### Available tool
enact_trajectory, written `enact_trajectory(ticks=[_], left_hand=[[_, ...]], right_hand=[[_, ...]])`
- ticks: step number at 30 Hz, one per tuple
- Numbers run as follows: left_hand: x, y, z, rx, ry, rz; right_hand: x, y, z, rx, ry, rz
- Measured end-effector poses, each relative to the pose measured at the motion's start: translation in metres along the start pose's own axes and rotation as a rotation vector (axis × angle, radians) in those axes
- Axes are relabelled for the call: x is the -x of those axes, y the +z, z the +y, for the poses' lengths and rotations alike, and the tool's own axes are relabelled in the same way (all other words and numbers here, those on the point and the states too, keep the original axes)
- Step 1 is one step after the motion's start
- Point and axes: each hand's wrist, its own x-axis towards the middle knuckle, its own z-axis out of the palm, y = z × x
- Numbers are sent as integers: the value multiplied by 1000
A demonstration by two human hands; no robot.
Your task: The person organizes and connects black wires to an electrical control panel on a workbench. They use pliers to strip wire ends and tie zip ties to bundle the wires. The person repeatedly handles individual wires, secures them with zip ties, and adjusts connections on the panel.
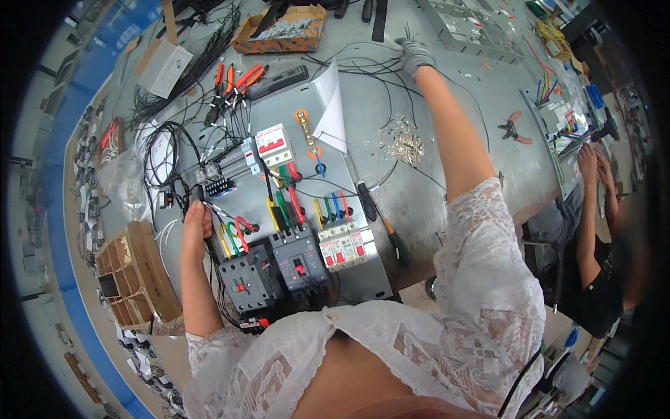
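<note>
My left hand point(197, 222) is closed beside the left edge of a grey metal mounting plate point(370, 269). A dark piece sticks out above its fingers, too hidden to name. Far across the table, my right hand point(417, 57), in a grey glove, is closed on thin black wires point(370, 68). On the plate sit two black-and-grey circuit breakers, one on the left point(241, 283) and one in the middle point(299, 262). A row of white miniature breakers point(342, 248) is beside them, and a white breaker point(273, 145) is further back. Yellow, green and red wires point(287, 202) rise between them.
Red-handled pliers point(237, 82) lie behind the plate; screwdrivers point(396, 241) lie at its right. Loose metal terminals point(406, 145) are heaped on the table. A cardboard box of small parts point(279, 31) stands at the back, a divided box point(132, 272) at left. Another person's hands point(593, 162) work at right.
</note>
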Motion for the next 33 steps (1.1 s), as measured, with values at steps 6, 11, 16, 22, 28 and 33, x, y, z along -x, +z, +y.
enact_trajectory(ticks=[6, 11, 16, 22, 28, 33], left_hand=[[-4, -3, -3, 2, -4, 6], [-11, 1, -4, -5, 7, 15], [-6, -6, -9, 17, 12, 0], [-1, -6, -9, 8, 27, -15], [-3, -4, -5, -20, 54, -47], [-2, -8, -7, 20, 59, -34]], right_hand=[[-23, 28, -32, 123, 178, 57], [-33, -17, -12, 191, 166, -12], [-15, -100, -33, 34, -99, 23], [3, -132, -47, -653, 102, -229], [-2, -145, -23, -161, 91, 50], [26, -130, 2, 174, 118, 118]])
